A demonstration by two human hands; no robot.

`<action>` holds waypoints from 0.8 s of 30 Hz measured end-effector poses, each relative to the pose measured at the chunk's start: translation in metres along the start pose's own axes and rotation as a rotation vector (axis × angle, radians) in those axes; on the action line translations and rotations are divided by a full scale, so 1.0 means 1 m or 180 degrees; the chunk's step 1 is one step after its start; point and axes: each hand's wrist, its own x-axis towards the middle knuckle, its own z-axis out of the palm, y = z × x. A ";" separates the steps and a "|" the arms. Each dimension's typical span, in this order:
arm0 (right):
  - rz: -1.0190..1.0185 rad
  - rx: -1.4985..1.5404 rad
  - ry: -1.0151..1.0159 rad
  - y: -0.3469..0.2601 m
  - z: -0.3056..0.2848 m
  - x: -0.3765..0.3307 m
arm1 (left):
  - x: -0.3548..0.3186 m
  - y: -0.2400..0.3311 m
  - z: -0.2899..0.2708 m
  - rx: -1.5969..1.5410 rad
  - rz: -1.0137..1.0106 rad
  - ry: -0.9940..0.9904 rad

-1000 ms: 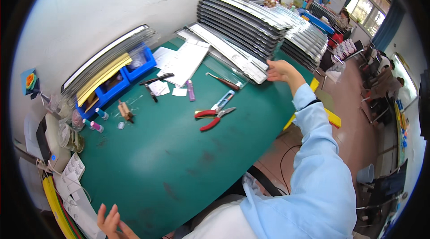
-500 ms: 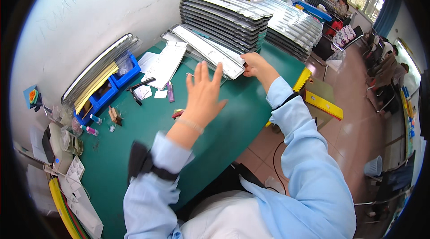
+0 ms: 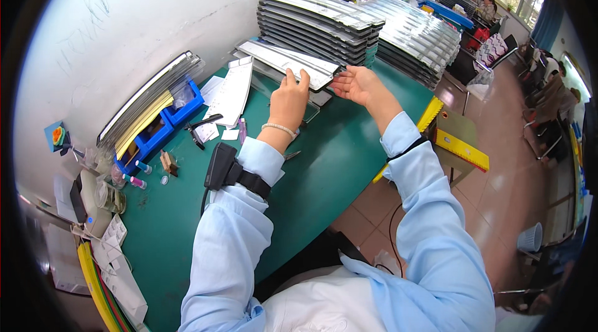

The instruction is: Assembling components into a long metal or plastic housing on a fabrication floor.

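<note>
A long white panel (image 3: 286, 61) with a dark edge lies at an angle on top of other flat pieces, at the front of a tall stack. My left hand (image 3: 289, 106) is at its near edge, fingers bent over the edge and thumb out of sight. My right hand (image 3: 361, 89) is at the panel's right end, palm turned up, fingers reaching beneath the corner and thumb near its top. A dark-framed clear piece (image 3: 319, 98) shows below the panel, between the hands. Another white panel (image 3: 232, 94) rests to the left.
Behind stand tall stacks of framed panels (image 3: 317, 27) and clear-covered panels (image 3: 414, 30). Left along the wall are blue bins (image 3: 149, 145), a black stapler-like tool (image 3: 198, 134) and small bottles (image 3: 136, 181). A yellow-edged stool (image 3: 460, 145) stands beyond the green table's (image 3: 311, 189) right edge.
My left hand has come from above the table to the panel's near edge. My right hand has turned palm up at the panel's end. The view has shifted slightly.
</note>
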 end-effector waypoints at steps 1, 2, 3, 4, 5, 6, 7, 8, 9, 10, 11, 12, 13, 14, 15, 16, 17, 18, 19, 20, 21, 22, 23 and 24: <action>-0.0109 -0.0154 0.0099 0.000 -0.001 0.002 | 0.000 -0.003 0.001 0.0117 0.0011 -0.0130; -0.0219 -0.0389 0.0508 0.000 0.001 0.006 | -0.004 -0.008 0.004 0.0134 0.0019 -0.0144; -0.0213 -0.0374 0.0495 0.003 0.004 0.008 | -0.009 -0.014 0.006 0.0212 0.0129 -0.0268; -0.0295 -0.0641 0.0856 0.006 0.007 0.010 | -0.014 -0.018 0.008 0.0293 0.0237 -0.0388; -0.0382 -0.0913 0.1205 0.009 0.011 0.015 | -0.021 -0.022 0.012 0.0322 0.0235 -0.0387; -0.0405 -0.0910 0.1215 0.011 0.003 0.027 | -0.027 -0.020 0.017 0.0437 0.0312 -0.0420; -0.0616 -0.1777 0.1257 0.013 -0.018 0.045 | -0.028 -0.010 0.022 0.0505 0.0408 -0.0441; -0.0789 -0.2642 0.1223 0.014 -0.018 0.047 | -0.029 -0.006 0.017 0.0049 0.0121 -0.0811; -0.0795 -0.2644 0.1231 0.018 -0.019 0.047 | -0.029 -0.001 0.013 0.0043 0.0124 -0.0804; -0.1197 -0.3641 0.1638 0.026 -0.019 0.046 | -0.027 0.005 0.008 -0.0034 0.0063 -0.1022; -0.1611 -0.4627 0.2010 0.034 -0.011 0.039 | -0.025 0.009 -0.003 -0.0081 -0.0012 -0.1244; -0.1778 -0.4964 0.2076 0.034 -0.008 0.029 | -0.021 0.021 -0.013 -0.0254 -0.0397 -0.1721; -0.1782 -0.5225 0.1972 0.031 -0.005 0.022 | -0.024 0.025 -0.012 -0.0289 -0.0355 -0.1701; -0.1720 -0.5283 0.1957 0.027 -0.013 0.025 | -0.020 0.035 -0.011 -0.0486 -0.0656 -0.1644; -0.1610 -0.5212 0.1782 0.028 -0.004 0.022 | -0.021 0.037 -0.009 -0.0658 -0.0982 -0.1612; -0.1923 -0.5333 0.1887 0.031 -0.022 0.031 | -0.018 0.052 -0.008 -0.0727 -0.0922 -0.1551; -0.1925 -0.5067 0.1746 0.034 -0.013 0.028 | -0.024 0.047 -0.011 -0.0723 -0.0928 -0.1512; -0.1677 -0.5185 0.1420 0.033 0.007 0.026 | -0.033 0.027 -0.007 -0.0497 -0.0834 -0.1456; -0.1553 -0.5251 0.1367 0.034 0.025 0.021 | -0.041 0.013 -0.004 -0.0440 -0.0853 -0.1338; -0.1552 -0.5382 0.1354 0.037 0.027 0.025 | -0.046 0.004 0.013 -0.0276 -0.0868 -0.1213; -0.1453 -0.5492 0.1235 0.034 0.026 0.025 | -0.048 0.000 0.020 -0.0348 -0.0841 -0.1300; -0.1400 -0.5551 0.1259 0.030 0.017 0.025 | -0.044 0.008 0.021 -0.0513 -0.0887 -0.1374; -0.1194 -0.5510 0.1161 0.025 0.020 0.024 | -0.046 0.007 0.023 -0.0462 -0.0892 -0.1426; -0.1276 -0.5566 0.1036 0.023 0.020 0.026 | -0.046 0.009 0.027 -0.0468 -0.0857 -0.1452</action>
